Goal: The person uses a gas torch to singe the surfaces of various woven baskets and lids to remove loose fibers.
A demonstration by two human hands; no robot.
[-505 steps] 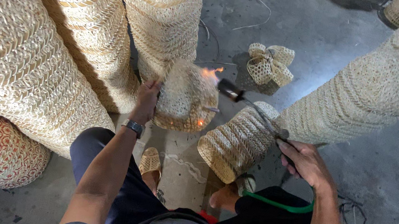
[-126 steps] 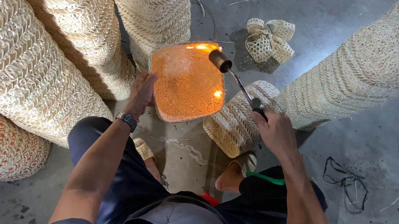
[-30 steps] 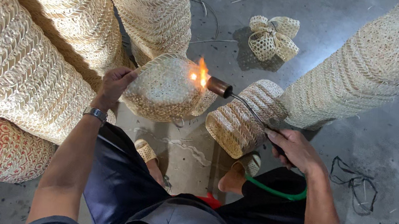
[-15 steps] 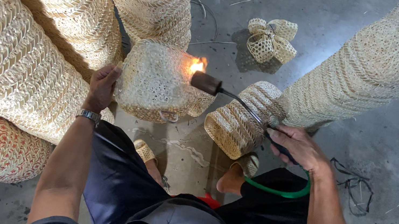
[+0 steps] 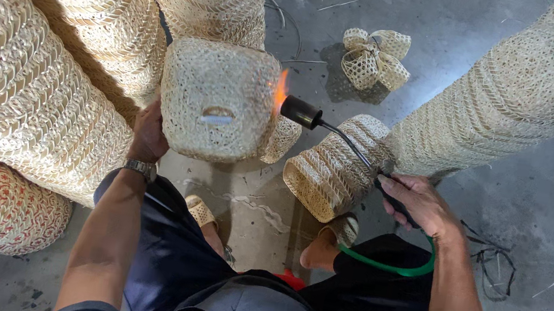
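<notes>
The left hand (image 5: 148,134) grips the left edge of a woven basket (image 5: 218,101), fingers curled behind it, holding it up at the centre of the frame, just right of the hand. The basket is pale straw, open-weave, squarish with rounded corners and a small slot on its face. The right hand (image 5: 414,202), lower right of centre, is wrapped around a gas torch (image 5: 331,131) whose flame (image 5: 279,91) licks the basket's right side. Both forearms reach forward from the bottom of the frame.

Two bare hands, left (image 5: 150,135) and right (image 5: 415,201), one black gas torch (image 5: 340,140) on one green hose (image 5: 394,263), one square pale woven basket (image 5: 218,100), one small straw bow (image 5: 373,56).
</notes>
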